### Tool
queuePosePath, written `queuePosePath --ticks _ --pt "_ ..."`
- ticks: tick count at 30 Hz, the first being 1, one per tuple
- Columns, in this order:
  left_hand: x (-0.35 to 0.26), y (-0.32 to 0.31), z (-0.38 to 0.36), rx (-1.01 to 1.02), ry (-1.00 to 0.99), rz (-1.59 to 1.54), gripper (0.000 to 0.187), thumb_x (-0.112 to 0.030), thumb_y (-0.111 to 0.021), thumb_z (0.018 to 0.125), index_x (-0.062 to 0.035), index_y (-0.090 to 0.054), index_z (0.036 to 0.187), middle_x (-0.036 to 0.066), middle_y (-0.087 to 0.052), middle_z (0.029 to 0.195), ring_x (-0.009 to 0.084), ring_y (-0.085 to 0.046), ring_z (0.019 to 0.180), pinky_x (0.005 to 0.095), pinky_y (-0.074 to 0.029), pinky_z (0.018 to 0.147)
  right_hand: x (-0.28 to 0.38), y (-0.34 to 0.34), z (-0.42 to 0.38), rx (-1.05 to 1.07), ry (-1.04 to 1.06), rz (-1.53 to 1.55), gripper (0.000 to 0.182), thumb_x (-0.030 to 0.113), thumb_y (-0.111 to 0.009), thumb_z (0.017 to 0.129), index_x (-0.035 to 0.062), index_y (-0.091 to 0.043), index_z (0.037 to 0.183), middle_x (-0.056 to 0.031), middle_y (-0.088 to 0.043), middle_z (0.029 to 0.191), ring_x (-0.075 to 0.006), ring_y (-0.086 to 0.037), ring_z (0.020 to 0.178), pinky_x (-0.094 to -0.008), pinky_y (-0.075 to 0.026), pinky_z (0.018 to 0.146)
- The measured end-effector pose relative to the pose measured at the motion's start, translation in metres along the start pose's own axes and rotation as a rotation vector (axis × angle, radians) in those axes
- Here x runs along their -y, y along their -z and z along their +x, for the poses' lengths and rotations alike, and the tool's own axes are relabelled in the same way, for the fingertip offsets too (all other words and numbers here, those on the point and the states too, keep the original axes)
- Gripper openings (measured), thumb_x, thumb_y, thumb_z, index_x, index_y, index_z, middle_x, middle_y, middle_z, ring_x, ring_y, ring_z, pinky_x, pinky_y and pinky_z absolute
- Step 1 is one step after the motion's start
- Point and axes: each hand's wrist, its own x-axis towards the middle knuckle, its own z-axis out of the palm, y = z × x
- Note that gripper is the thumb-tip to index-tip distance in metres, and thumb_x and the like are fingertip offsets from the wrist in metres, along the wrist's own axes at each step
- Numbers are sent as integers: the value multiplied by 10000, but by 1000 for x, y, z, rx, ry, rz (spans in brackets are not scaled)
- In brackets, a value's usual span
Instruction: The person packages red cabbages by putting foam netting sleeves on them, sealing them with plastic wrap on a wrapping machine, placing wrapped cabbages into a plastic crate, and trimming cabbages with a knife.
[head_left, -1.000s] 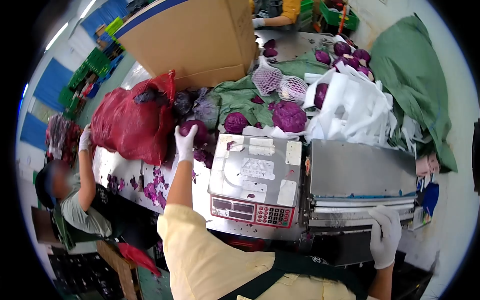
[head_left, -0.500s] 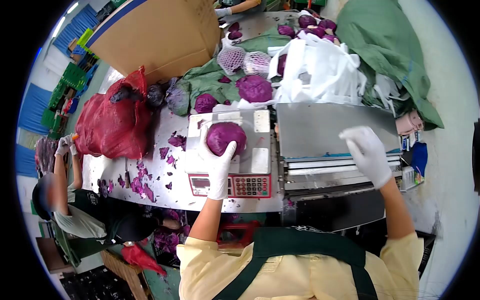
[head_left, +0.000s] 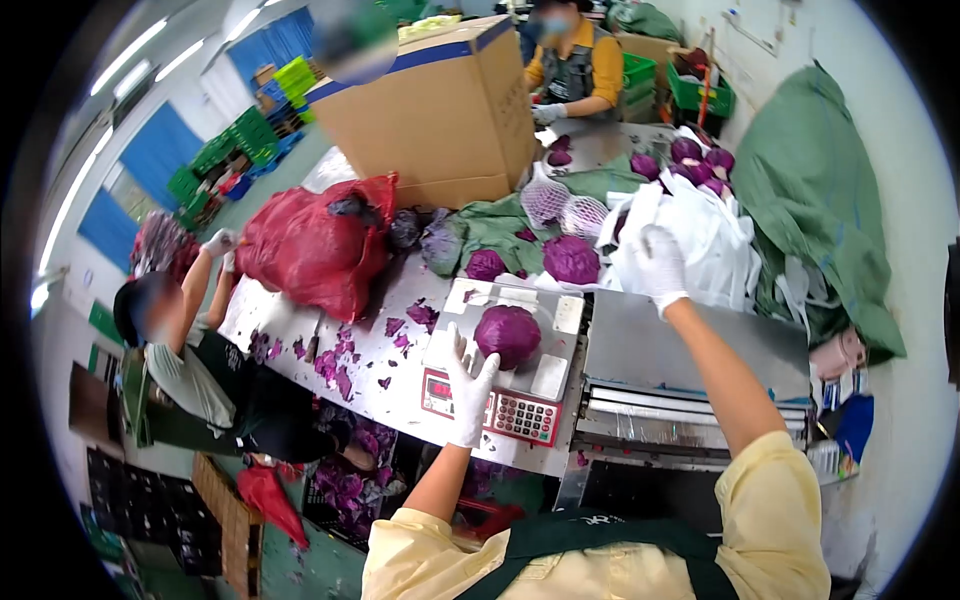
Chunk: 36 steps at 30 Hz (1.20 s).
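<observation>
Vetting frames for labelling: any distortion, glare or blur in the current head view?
Head view: fisheye curvature, black corners; ceiling lights look blown out at upper left. Same view: round blur patch overlapping the carton's top-left; right hand's white glove contrasts poorly with white material; scale digits unreadable.

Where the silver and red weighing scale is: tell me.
In the head view, the scale sits just below centre, beneath a round purple cabbage, left of the flat grey metal machine.
</observation>
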Motion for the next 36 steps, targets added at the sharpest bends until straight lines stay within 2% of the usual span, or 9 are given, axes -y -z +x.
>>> queuePosePath --ticks 4,8,13,18,21,25,29,34,36 --pt "-29 0 -38 -217 -131 2 388 -21 -585 929 -1 -491 1305 133 -556 1289 212 -570 1157 318 -444 996 92 105 -28 44 83 287 241 279 -596 925 52 -649 986 -186 -653 918 -304 -646 843 -396 -493 719" --pt "-119 -41 -78 29 -174 -308 437 -12 -593 914 -12 -479 1335 119 -531 1330 196 -557 1181 302 -439 1000 129 136 -105 241 732 219 199 282 -610 914 98 -650 979 -124 -665 803 -289 -655 655 -401 -512 578" --pt "-149 -76 -133 232 278 -459 311 -92 -667 905 11 -569 1181 64 -650 1068 105 -606 962 250 -483 876 115 144 -188 573 370 3 245 372 -559 903 142 -644 907 -127 -659 725 -332 -644 641 -448 -509 575" --pt "-139 -93 -175 261 157 -420 243 -37 -643 907 -2 -558 1133 41 -621 1004 96 -581 909 238 -480 832 93 160 -225 644 298 -28 309 367 -544 924 94 -669 852 -132 -665 711 -283 -664 654 -410 -504 585" --pt "-162 -96 -192 87 206 -743 240 -12 -621 912 -9 -539 1138 62 -620 1026 101 -592 902 236 -490 812 91 186 -228 900 -315 892 255 190 -549 974 -11 -676 1065 -50 -666 845 -137 -612 818 -294 -496 777" --pt "-144 -89 -215 151 291 -760 197 -20 -643 898 2 -618 1092 61 -624 1028 111 -589 926 243 -488 821 93 172 -252 703 29 901 392 168 -570 950 48 -540 1322 -120 -569 1220 -190 -562 1072 -297 -444 955" --pt "-150 -93 -225 5 -99 -331 166 -44 -693 847 -40 -727 1009 85 -570 1164 173 -559 1036 295 -457 894 107 163 -270 729 0 1039 531 171 -650 900 84 -475 1395 -112 -486 1315 -200 -514 1139 -313 -440 968" --pt "-168 -73 -200 -133 -544 -28 92 -40 -658 873 -12 -684 956 89 -635 989 179 -597 902 294 -480 803 127 148 -269 683 -266 1181 256 161 -692 884 35 -615 1093 -40 -558 981 -100 -538 936 -249 -460 812" --pt "-153 -65 -200 -80 -60 -466 84 -70 -596 944 9 -618 926 55 -645 872 109 -583 784 240 -476 720 133 134 -265 573 -195 993 137 154 -670 906 23 -631 908 -4 -556 858 -65 -535 823 -226 -441 705"
